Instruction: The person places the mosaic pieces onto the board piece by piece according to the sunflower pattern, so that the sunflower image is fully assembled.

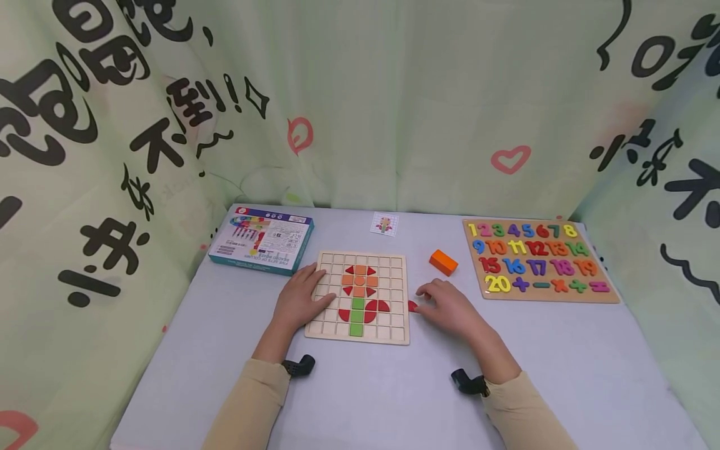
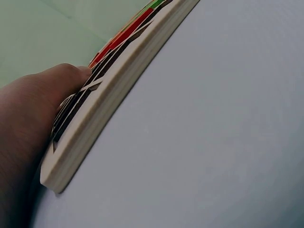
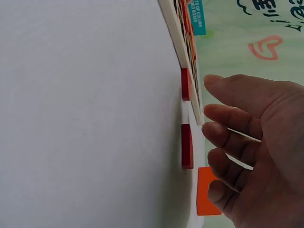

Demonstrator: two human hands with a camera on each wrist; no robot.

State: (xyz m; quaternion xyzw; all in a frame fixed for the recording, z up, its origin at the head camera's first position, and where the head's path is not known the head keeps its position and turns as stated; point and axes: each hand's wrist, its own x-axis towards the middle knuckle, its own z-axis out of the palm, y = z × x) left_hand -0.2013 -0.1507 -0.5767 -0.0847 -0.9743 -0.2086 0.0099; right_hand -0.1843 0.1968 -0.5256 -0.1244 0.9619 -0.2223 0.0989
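Observation:
A wooden grid board (image 1: 388,331) lies in the middle of the table, with orange, red and green pieces set into it in a flower shape. My left hand (image 1: 312,294) rests flat on the board's left side, fingers straight; in the left wrist view the hand (image 2: 33,114) lies on the board's edge (image 2: 107,102). My right hand (image 1: 432,299) hovers just right of the board, fingers relaxed and holding nothing. A small red piece (image 1: 412,305) lies on the table at its fingertips. The right wrist view shows two red pieces (image 3: 187,146) beside the board (image 3: 176,38).
An orange block (image 1: 443,262) sits on the table beyond my right hand. A number puzzle board (image 1: 537,259) lies at the far right, a blue box (image 1: 261,239) at the far left, and a small picture card (image 1: 385,224) at the back. Green printed cloth surrounds the table.

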